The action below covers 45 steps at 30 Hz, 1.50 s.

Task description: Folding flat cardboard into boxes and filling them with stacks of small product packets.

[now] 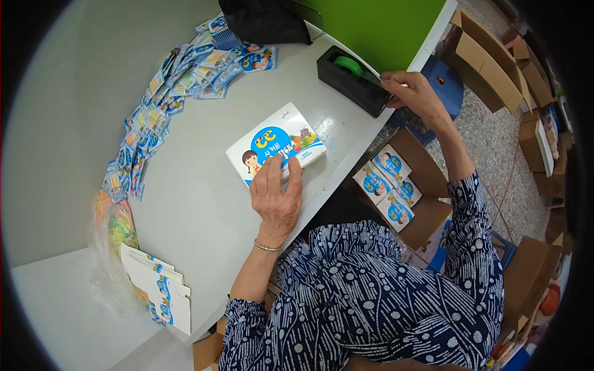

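Left hand flat, fingers spread open on a white box w/ blue print, box under the fingertips. Right hand fingers curled at the black tape dispenser, pinching its front end. Sachets well beyond.

A small white carton with a blue round patch, a cartoon child and fruit pictures on its top face lies flat and closed on the table, turned at a slant. Its near edge sits under the fingertips of the left hand, which press down on it; the rest of the box reaches away beyond those fingers. A black tape dispenser with a green roll stands near the table edge, its cutter end right under the fingers of the right hand, which touch it.
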Each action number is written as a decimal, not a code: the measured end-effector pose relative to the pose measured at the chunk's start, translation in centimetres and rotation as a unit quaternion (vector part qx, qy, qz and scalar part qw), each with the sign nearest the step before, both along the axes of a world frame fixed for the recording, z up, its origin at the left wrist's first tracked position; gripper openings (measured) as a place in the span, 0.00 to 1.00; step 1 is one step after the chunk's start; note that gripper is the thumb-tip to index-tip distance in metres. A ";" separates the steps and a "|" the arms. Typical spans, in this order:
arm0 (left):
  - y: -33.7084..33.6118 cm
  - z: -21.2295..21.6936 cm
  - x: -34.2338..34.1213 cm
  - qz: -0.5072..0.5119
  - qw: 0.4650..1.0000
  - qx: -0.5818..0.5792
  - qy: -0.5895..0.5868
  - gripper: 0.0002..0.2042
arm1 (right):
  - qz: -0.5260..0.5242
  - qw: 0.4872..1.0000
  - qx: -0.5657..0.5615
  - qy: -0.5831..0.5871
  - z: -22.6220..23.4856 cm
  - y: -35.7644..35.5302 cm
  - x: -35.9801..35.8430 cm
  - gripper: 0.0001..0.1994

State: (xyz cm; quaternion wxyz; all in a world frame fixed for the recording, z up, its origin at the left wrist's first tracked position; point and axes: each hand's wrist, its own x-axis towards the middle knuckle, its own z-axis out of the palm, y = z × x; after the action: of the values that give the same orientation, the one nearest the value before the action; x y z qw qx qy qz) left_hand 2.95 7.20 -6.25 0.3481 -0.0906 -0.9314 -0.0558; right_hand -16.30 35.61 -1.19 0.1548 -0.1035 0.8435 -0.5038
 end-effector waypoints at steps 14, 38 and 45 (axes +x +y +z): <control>0.0 0.6 0.4 -0.003 1.000 0.008 -0.023 0.19 | -0.085 0.984 -0.145 0.052 -7.2 1.9 2.8 0.14; -1.5 1.1 1.0 -0.047 0.992 0.114 -0.031 0.27 | 0.134 0.887 -0.351 -0.269 -3.8 -13.3 15.0 0.18; -1.4 1.4 1.0 -0.054 0.994 0.074 -0.064 0.22 | 0.060 0.933 -0.256 -0.247 -4.5 -14.0 14.5 0.16</control>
State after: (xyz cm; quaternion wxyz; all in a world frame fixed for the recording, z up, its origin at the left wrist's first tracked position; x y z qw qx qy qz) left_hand 3.92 5.78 -4.81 0.2903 -0.1109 -0.9387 -0.1491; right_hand -1.81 21.56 -5.68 0.3559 -0.0622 0.6132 -0.7025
